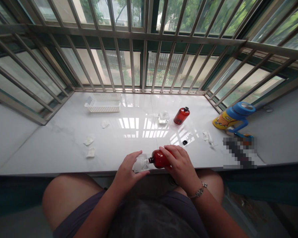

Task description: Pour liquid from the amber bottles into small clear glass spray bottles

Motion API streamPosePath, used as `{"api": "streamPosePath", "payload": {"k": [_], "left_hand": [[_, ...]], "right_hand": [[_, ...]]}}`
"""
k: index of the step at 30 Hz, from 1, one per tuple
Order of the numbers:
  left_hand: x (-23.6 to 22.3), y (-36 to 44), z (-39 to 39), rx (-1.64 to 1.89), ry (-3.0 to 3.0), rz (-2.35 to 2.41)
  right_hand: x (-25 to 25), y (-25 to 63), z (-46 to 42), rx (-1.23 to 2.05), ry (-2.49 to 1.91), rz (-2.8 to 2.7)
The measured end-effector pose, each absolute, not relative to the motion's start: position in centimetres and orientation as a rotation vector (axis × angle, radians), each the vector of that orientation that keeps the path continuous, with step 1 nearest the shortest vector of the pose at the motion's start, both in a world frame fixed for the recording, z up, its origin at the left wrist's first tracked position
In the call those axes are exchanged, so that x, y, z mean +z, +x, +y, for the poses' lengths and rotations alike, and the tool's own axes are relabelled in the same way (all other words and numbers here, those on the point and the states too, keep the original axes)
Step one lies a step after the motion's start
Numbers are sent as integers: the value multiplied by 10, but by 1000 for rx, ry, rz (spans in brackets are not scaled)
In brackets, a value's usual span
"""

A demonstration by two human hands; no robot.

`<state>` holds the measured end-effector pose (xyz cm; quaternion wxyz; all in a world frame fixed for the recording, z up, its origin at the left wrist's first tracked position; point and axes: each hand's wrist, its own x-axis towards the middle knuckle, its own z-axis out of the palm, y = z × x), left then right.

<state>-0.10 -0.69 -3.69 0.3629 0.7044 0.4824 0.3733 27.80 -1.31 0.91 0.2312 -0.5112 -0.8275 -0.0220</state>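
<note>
In my right hand (180,162) is a red bottle (160,159), tipped on its side with its black neck pointing left. That neck sits at the mouth of a clear bottle (140,163) near the counter's front edge. My left hand (129,170) wraps around the clear bottle, thumb on the near side and fingers on the far side. Whether liquid is flowing between the two, I cannot tell. A black cap (185,142) lies on the counter just beyond my right hand. Farther back stands a second red bottle (181,116) with a black top.
A white perforated basket (103,108) is at the back left of the white counter (64,138). Crumpled white tissues (90,152) lie on the left, others (208,138) on the right. A small clear container (163,117) stands mid-counter. A blue and yellow water bottle (229,115) is by the right wall.
</note>
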Motion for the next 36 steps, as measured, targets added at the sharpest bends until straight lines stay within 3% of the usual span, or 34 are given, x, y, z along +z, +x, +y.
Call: {"api": "streamPosePath", "payload": {"k": [36], "left_hand": [[-44,8,-8,901,1459,1166]], "right_hand": [[29,272,-21,-190,-1442,-2347]]}}
